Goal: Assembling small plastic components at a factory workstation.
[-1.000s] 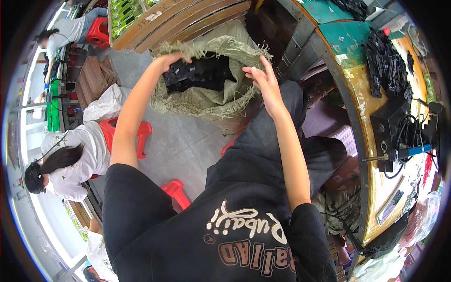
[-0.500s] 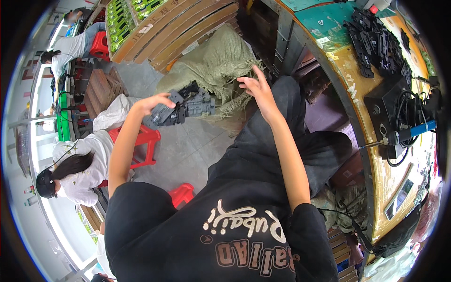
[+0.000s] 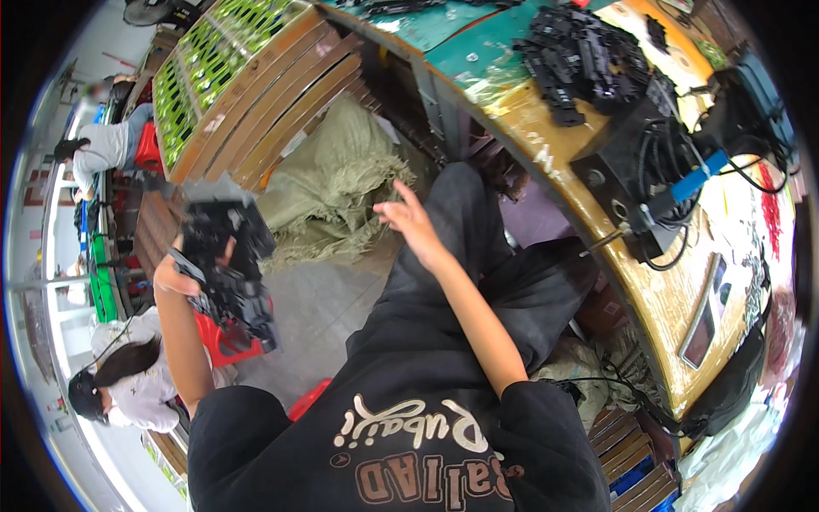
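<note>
The left hand (image 3: 177,277) is clamped on a clutch of black plastic parts (image 3: 243,299), held up in the air over the floor (image 3: 328,299), well apart from the workbench (image 3: 546,154). The thumb side faces the person, and one finger shows through a gap in the bundle. The parts are blurred, so their number, and whether they interlock, cannot be told. They fan out toward the lower right, and that unsupported end is likeliest to shed a piece; a grip nearer the middle of the bundle would carry better than one at its end.

The right hand (image 3: 411,229) holds nothing; its fingers are spread near the frayed mouth of the woven sack (image 3: 337,154), which slumps beside the lower edge of the stack of trays (image 3: 281,94). Bringing that palm under the loose end would steady the load.

Good handling also means a slow swing that clears the red stool (image 3: 217,337) and the seated co-worker (image 3: 141,375). On the workbench, a heap of similar parts (image 3: 589,64) lies back from the near edge, against the teal mat (image 3: 461,38); a blue-handled tool (image 3: 689,183) points its shaft toward that edge, so forearms should pass well away from it.
</note>
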The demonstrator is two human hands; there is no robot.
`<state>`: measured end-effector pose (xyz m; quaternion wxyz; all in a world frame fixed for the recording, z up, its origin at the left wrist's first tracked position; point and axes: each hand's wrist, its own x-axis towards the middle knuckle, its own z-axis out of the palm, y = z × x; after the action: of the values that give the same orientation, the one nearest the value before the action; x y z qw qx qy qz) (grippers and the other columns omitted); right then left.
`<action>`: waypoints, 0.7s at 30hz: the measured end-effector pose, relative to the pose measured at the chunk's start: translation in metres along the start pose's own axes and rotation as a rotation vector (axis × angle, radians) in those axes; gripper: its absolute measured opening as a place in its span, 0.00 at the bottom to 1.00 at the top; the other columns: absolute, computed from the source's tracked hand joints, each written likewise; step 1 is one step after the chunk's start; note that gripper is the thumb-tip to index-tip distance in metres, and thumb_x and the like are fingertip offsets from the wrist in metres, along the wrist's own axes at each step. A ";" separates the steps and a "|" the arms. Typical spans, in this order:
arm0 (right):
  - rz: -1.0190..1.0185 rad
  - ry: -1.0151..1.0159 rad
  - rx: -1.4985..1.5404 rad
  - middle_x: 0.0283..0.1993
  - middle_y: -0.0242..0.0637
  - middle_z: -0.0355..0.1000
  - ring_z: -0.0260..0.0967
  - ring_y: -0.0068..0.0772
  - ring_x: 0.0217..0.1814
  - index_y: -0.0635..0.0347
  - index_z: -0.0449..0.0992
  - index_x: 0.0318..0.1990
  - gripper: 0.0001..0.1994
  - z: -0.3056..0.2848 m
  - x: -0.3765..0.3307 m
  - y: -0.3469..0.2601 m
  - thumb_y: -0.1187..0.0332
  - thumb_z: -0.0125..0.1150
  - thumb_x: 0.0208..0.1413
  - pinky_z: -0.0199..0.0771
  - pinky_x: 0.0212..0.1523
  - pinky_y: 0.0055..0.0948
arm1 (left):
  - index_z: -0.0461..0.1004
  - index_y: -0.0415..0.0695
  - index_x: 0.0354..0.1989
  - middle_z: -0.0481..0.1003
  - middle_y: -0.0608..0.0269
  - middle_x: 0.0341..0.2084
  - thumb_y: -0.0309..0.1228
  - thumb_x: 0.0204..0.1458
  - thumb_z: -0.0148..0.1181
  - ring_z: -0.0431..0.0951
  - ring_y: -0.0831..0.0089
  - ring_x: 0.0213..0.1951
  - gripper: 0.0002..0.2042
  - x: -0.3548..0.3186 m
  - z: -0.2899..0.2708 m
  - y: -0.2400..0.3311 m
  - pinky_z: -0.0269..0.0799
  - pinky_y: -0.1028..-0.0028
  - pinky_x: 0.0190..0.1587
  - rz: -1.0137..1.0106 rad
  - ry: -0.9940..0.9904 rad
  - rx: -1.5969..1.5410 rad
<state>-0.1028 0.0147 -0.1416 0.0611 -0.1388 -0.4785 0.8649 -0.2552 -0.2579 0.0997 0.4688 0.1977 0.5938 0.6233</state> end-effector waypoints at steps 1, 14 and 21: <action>-0.015 -0.003 0.010 0.45 0.36 0.68 0.64 0.23 0.44 0.55 0.43 0.62 0.31 -0.003 -0.005 0.004 0.61 0.50 0.55 0.60 0.47 0.23 | 0.57 0.31 0.52 0.66 0.47 0.45 0.26 0.17 0.65 0.67 0.62 0.48 0.42 0.015 0.008 0.007 0.61 0.67 0.51 0.044 -0.018 -0.030; -0.043 0.054 0.049 0.43 0.38 0.68 0.62 0.22 0.40 0.59 0.44 0.61 0.30 0.000 -0.059 0.020 0.67 0.50 0.55 0.61 0.45 0.21 | 0.70 0.35 0.36 0.71 0.61 0.33 0.40 0.37 0.62 0.71 0.75 0.32 0.22 0.312 0.280 0.083 0.65 0.79 0.34 0.450 -0.058 0.743; -0.032 -0.002 0.049 0.43 0.38 0.67 0.63 0.24 0.41 0.59 0.44 0.61 0.29 0.004 -0.061 0.029 0.66 0.50 0.55 0.61 0.46 0.23 | 0.68 0.34 0.32 0.69 0.57 0.26 0.50 0.35 0.62 0.69 0.69 0.23 0.28 0.389 0.345 0.090 0.64 0.70 0.22 0.346 -0.027 1.094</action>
<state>-0.0454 -0.0188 -0.1535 0.0779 -0.1287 -0.4593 0.8755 -0.1975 0.2655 0.1374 0.1970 0.5137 0.7828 0.2907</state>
